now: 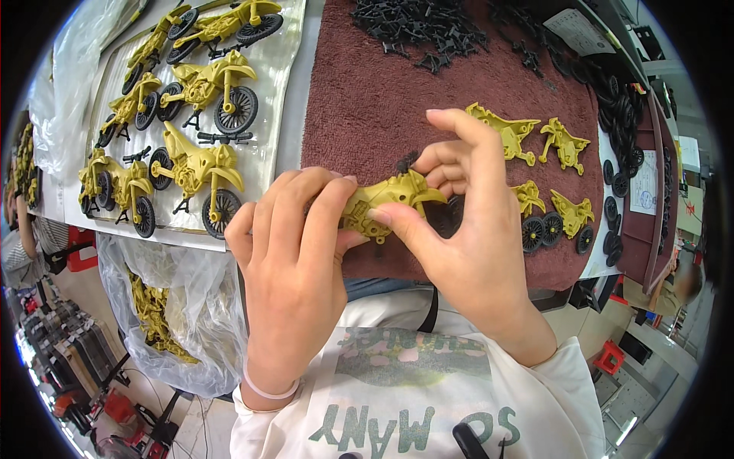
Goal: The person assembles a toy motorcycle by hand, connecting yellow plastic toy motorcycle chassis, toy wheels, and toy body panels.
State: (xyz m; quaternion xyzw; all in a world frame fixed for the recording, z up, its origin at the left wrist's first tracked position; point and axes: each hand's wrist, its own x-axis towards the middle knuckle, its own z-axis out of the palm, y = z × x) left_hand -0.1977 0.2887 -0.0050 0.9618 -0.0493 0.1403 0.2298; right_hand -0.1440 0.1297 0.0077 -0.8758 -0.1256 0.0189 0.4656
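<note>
A yellow toy motorcycle [376, 200] is held up over the maroon towel, in front of my body. My left hand [294, 241] is closed around one end of it, with the thumb underneath. My right hand [478, 222] grips the other end; its thumb presses on the yellow body and its index finger is raised. By the curled right fingers, a small black part [407, 161] sticks up at the top of the motorcycle; whether it is fixed there I cannot tell. A black spoked wheel shows partly behind the right hand.
Several yellow motorcycles with black wheels [235, 111] stand on a pale tray at the left. Loose yellow halves [564, 145] and wheels [552, 228] lie on the maroon towel [359, 99]. Black small parts [417, 30] are heaped at the back. A plastic bag [214, 306] hangs at the left edge.
</note>
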